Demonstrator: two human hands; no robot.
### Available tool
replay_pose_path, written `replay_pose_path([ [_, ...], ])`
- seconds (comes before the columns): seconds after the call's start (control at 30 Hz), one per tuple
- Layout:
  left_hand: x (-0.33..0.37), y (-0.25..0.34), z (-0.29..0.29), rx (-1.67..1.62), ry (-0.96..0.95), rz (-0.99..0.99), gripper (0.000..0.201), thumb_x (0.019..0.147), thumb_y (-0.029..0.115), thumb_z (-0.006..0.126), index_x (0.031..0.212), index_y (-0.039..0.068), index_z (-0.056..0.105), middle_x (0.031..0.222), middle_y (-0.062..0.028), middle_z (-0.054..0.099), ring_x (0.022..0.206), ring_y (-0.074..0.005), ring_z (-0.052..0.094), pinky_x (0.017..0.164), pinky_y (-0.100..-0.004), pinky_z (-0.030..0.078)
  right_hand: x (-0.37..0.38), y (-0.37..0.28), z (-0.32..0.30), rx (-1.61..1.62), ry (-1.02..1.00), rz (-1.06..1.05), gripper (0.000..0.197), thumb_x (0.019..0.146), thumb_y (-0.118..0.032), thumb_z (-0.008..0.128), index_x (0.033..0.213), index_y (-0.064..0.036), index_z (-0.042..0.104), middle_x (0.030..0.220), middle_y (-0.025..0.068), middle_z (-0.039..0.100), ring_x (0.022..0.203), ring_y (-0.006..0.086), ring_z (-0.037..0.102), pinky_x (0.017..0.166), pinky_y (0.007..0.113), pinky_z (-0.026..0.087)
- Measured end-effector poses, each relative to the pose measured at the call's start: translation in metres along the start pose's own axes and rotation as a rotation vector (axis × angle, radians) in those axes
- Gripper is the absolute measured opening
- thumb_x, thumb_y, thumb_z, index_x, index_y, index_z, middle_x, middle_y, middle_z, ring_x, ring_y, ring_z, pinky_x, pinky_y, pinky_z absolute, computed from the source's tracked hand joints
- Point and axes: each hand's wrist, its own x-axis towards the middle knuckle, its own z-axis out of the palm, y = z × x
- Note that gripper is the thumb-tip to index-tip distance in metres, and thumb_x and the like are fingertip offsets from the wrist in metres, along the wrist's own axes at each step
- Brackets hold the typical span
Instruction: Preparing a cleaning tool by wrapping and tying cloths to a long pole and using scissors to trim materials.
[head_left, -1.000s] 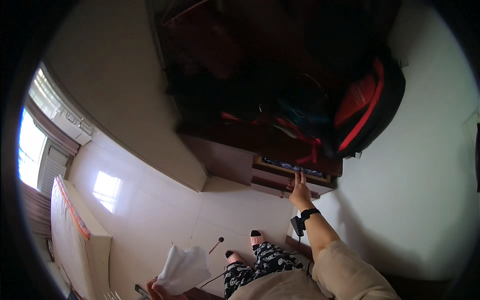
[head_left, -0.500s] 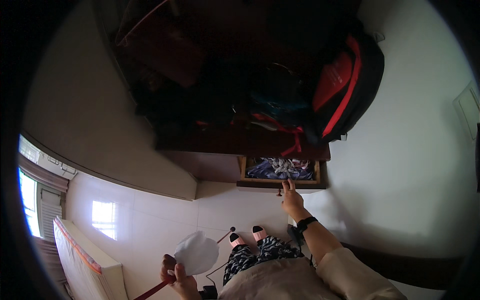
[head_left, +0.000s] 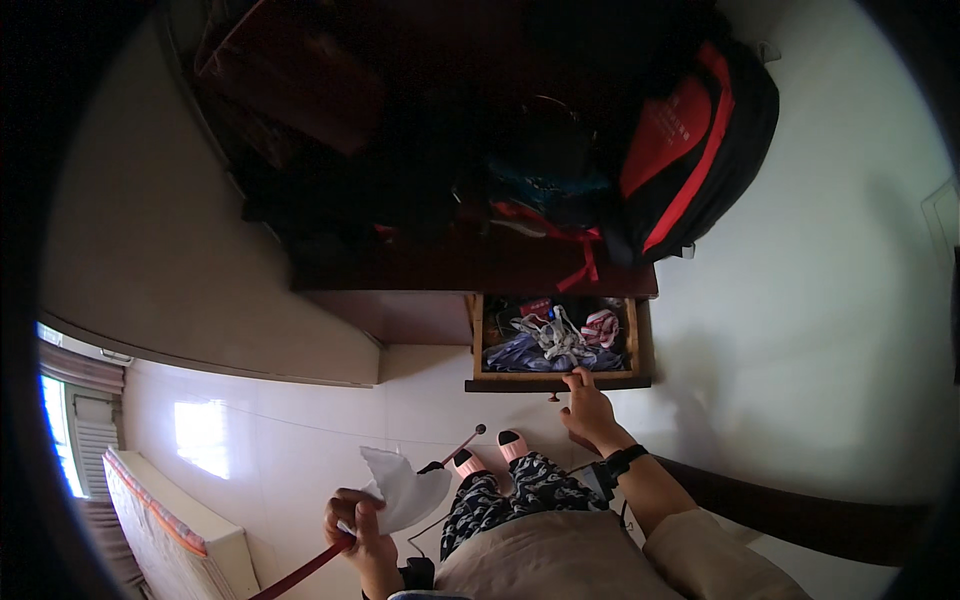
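Observation:
My left hand point(head_left: 360, 525) grips a thin white sheet point(head_left: 408, 490) with a torn-looking edge; whether it is paper or cloth I cannot tell. A dark red rod point(head_left: 305, 572) meets that hand, and a knob-ended stretch shows beyond the sheet; whether I hold it is unclear. My right hand point(head_left: 592, 412), a black band on its wrist, hooks its fingers over the top edge of the drawer front point(head_left: 510, 384). Inside the pulled-out drawer lie crumpled grey and blue-purple fabrics point(head_left: 560, 345) and a red-and-white striped bundle point(head_left: 600, 327).
A red and black backpack point(head_left: 672, 150) stands on the dark cabinet shelf point(head_left: 430, 265) above the drawer, its red strap hanging down. A pale cabinet door point(head_left: 200, 300) swings out at left. A mattress point(head_left: 165, 525) lies at lower left. A white wall point(head_left: 800, 330) rises at right.
The drawer has come further out toward me with my right hand on its front, showing more of its contents. My left hand has turned the white sheet somewhat.

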Motion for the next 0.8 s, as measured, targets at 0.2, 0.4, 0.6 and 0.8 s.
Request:
replay_pose_path([
  [0.2,-0.010,-0.014,-0.013,-0.042,0.005,-0.019,0.033,0.075,0.015,0.060,0.060,0.012,0.030,0.056,0.0029,0.029,0.052,-0.0067,0.025,0.051,-0.0222,0.021,0.015,0.041,0.017,0.347,0.214,0.054,0.029,0.068,-0.012,0.061,0.095,-0.0047,0.054,0.093,0.0145,0.056,0.085,0.0306,0.057,0.072,0.037,0.047],
  [0.4,-0.012,-0.022,-0.017,-0.003,0.008,-0.046,0.034,0.073,0.017,0.061,0.060,0.012,0.030,0.057,0.0037,0.028,0.054,-0.0062,0.024,0.051,-0.0223,0.019,0.056,0.060,-0.009,0.109,0.683,0.130,0.018,0.069,-0.006,0.060,0.086,-0.0084,0.057,0.084,0.0140,0.058,0.080,0.0302,0.057,0.071,0.039,0.046],
  [0.6,-0.016,-0.023,-0.008,0.025,-0.040,-0.039,0.033,0.073,0.019,0.061,0.061,0.011,0.031,0.058,0.0035,0.028,0.055,-0.0065,0.024,0.052,-0.0227,0.020,0.070,0.102,-0.011,-0.002,0.503,0.350,0.011,0.071,-0.018,0.064,0.077,-0.0099,0.062,0.078,0.0121,0.060,0.071,0.0290,0.058,0.064,0.037,0.047],
  [0.8,-0.020,-0.022,-0.008,0.007,-0.058,-0.071,0.029,0.072,0.014,0.060,0.065,0.012,0.031,0.062,0.0043,0.028,0.057,-0.0068,0.025,0.053,-0.0230,0.021,0.054,0.107,-0.056,0.829,0.680,0.187,0.021,0.078,-0.023,0.063,0.086,-0.0045,0.058,0.085,0.0064,0.061,0.079,0.0144,0.057,0.072,0.027,0.043],
])
